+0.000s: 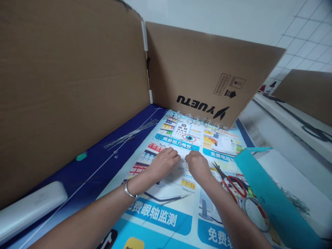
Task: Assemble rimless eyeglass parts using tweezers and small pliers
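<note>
My left hand (167, 160), with a silver bangle on its wrist, is closed in a pinch over the printed sheet (178, 216). Just to its right, my right hand (197, 164) is also closed, fingertips pressed together. Whatever the two hands hold between them is too small to make out. Small glassy bits (190, 145) lie just beyond the fingers. Dark-tipped tweezers (171, 199) rest on the sheet below the hands. Scissors (234, 188) with red handles lie beside my right forearm, with a round transparent dish (256, 213) close to them.
Cardboard panels (197, 62) wall off the back and left. Along the back panel's foot lie several small wire pieces (204, 121). A bundle of thin wires (132, 133), a green lump (81, 156) and a white device (33, 207) are left. A teal box (272, 197) holds wire pieces.
</note>
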A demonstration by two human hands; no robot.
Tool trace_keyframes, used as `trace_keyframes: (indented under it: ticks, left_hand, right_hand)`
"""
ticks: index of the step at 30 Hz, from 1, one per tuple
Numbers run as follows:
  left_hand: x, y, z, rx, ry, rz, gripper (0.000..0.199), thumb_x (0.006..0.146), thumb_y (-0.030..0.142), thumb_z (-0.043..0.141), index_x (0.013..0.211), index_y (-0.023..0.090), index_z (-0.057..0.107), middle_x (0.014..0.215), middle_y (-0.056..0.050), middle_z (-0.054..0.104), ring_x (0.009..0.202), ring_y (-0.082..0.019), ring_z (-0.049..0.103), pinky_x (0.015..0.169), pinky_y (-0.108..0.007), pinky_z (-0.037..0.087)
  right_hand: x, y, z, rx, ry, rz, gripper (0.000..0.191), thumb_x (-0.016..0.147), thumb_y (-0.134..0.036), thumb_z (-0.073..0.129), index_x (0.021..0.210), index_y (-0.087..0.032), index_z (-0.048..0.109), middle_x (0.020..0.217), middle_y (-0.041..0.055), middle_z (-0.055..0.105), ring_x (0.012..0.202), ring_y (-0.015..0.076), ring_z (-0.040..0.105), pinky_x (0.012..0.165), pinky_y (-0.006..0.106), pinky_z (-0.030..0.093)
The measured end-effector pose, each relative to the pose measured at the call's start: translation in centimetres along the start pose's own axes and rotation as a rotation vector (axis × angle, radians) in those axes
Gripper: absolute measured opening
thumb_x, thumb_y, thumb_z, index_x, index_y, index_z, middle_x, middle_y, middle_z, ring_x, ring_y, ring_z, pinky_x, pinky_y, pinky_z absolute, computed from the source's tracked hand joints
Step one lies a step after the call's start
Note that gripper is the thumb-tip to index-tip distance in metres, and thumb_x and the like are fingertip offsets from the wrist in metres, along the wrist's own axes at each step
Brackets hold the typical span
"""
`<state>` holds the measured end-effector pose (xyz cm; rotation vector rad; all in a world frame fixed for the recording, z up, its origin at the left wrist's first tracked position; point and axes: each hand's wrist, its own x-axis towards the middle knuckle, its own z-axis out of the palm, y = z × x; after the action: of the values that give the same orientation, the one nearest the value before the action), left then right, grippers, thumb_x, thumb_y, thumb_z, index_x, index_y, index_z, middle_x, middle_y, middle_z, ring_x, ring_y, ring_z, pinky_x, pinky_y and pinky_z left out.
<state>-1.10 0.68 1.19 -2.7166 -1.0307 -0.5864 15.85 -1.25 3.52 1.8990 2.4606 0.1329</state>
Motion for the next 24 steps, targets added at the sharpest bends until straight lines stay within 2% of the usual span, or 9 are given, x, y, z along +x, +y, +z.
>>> trace_keyframes:
  ticks: [15, 24]
  left_hand:
    - [0.0, -0.1, 0.2, 0.007, -0.078, -0.069, 0.008, 0.081, 0.013, 0.046, 0.077, 0.015, 0.053, 0.078, -0.006, 0.050, 0.082, -0.020, 0.044, 0.069, -0.032, 0.039]
    - [-0.3, -0.3, 1.2, -0.020, -0.086, -0.141, 0.011, 0.077, 0.009, 0.047, 0.078, 0.016, 0.055, 0.078, -0.006, 0.050, 0.080, -0.019, 0.047, 0.065, -0.029, 0.041]
  right_hand:
    - [0.1, -0.9, 2.0, 0.123, 0.041, 0.021, 0.020, 0.083, -0.015, 0.040, 0.086, -0.020, 0.059, 0.087, 0.0054, 0.053, 0.081, 0.0148, 0.048, 0.065, 0.023, 0.033]
    - [0.6, -0.7, 2.6, 0.355, 0.085, 0.073, 0.022, 0.084, -0.018, 0.039, 0.084, -0.021, 0.061, 0.086, 0.0040, 0.056, 0.083, 0.0137, 0.051, 0.072, 0.022, 0.034]
